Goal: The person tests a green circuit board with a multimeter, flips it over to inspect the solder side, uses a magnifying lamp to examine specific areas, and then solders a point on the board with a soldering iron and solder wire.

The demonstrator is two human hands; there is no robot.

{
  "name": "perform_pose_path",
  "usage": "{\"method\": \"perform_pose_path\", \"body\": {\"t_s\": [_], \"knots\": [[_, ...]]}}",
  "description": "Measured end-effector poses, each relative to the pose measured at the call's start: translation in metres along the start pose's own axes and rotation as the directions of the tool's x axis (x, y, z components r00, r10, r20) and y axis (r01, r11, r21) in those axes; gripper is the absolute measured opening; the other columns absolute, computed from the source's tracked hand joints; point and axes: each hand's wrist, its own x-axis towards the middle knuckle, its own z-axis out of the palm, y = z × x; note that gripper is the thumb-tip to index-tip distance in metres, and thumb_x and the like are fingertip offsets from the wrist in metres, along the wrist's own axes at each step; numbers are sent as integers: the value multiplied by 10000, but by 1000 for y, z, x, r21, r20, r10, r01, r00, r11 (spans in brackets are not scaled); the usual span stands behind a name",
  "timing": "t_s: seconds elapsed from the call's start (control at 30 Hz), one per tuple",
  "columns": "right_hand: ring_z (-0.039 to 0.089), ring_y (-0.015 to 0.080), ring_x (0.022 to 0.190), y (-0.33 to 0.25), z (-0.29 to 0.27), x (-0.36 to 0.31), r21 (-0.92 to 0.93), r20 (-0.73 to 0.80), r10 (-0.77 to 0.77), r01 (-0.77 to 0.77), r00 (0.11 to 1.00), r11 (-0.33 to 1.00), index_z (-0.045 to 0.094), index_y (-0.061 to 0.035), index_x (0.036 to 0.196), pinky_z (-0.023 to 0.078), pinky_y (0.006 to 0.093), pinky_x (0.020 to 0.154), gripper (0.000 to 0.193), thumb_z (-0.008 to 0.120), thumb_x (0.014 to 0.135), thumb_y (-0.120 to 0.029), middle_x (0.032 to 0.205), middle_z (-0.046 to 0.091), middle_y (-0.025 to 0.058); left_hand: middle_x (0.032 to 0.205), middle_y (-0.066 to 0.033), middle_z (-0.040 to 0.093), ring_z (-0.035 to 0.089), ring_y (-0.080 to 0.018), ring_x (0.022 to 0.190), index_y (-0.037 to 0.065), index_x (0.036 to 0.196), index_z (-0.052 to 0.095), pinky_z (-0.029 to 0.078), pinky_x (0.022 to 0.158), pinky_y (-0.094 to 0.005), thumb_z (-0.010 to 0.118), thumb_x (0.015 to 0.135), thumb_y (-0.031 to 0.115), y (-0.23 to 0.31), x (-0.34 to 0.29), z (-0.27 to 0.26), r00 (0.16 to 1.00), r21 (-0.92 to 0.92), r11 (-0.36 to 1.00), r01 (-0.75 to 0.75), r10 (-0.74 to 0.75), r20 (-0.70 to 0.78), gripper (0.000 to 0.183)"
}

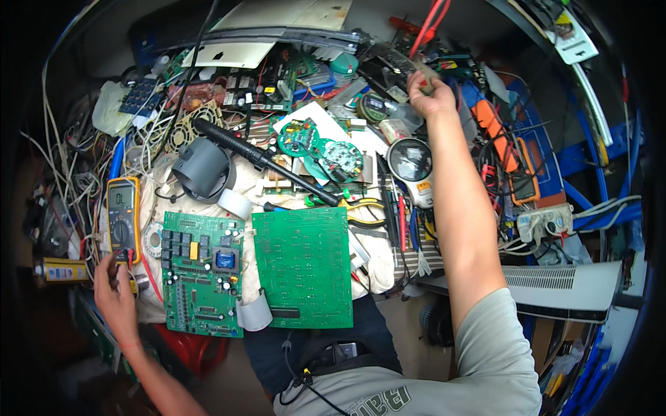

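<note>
- Green dominates the middle: two circuit boards lie side by side on a white cloth, the populated board [202,274] on the left, the bare-backed board [303,267] just beside it on the right.
- Left hand [114,295] sits low at the worktop's [399,315] left edge, fingers curled at the foot of the yellow multimeter [123,218], right where its red lead [154,281] plugs in; whether it actually pinches the plug, I cannot tell.
- Right hand [429,93] is stretched far across to the back of the clutter, clenched on a small pale item too blurred to name, right under the red cables [429,28].
- Between the two arms: a grey round housing [202,168], a long black handle [267,161], round green boards [326,151], a magnifier [409,161] and yellow-handled pliers [368,211].
- Risk, as I judge it: that long reach passes over the magnifier and loose tools, so a dropped forearm could sweep them onto the boards.
- Another: tugging in that tangle could drag neighbouring wires and topple small parts.
- On the left, a jerk on the lead could pull the meter off its perch or drag the wire across the populated board's components.
</note>
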Motion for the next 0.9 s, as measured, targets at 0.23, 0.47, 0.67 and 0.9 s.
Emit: {"method": "perform_pose_path", "body": {"t_s": [0.23, 0.47, 0.67, 0.9], "knots": [[641, 236, 712, -10, -7, 34, -189, -1, -176, 173, 984, 967, 533, 50, 1083, 574, 308, 581, 249, 513, 1069, -197, 878, 628, 144, 1168, -111, 725, 686, -181, 1040, -27, 1275, 669, 537, 886, -305, 662, 1036, 66, 8, -79, -33, 985, 6, 986, 167, -167, -47, 256], [646, 156, 693, 22, 7, -63, -723, 528, -390, 640, 754, 259, 600, -21, 945, 538, 295, 584, 267, 654, 1032, -268, 811, 636, 55, 1193, -150, 735, 687, -203, 1093, -56, 1267, 666, 524, 976, -327, 645, 1062, 89, 14, -112, -36, 980, -122, 974, 189, -194, -38, 252], [635, 96, 690, 42, 12, -171, -710, 679, -371, 695, 634, -112, 640, -100, 1063, 472, 238, 565, 183, 673, 1025, -276, 830, 653, -3, 1197, -145, 729, 679, -201, 1098, -59, 1264, 665, 520, 991, -329, 634, 1069, 91, -5, -131, -31, 984, -165, 971, 174, -177, -7, 248], [620, 76, 663, 61, 2, -277, -579, 815, -233, 726, 531, -371, 648, -43, 1193, 445, 214, 562, 289, 674, 1034, -283, 816, 653, 10, 1145, -130, 735, 675, -190, 1062, -64, 1212, 687, 533, 967, -325, 632, 1061, 58, -1, -154, -33, 980, -192, 962, 193, -199, -10, 202]]}}
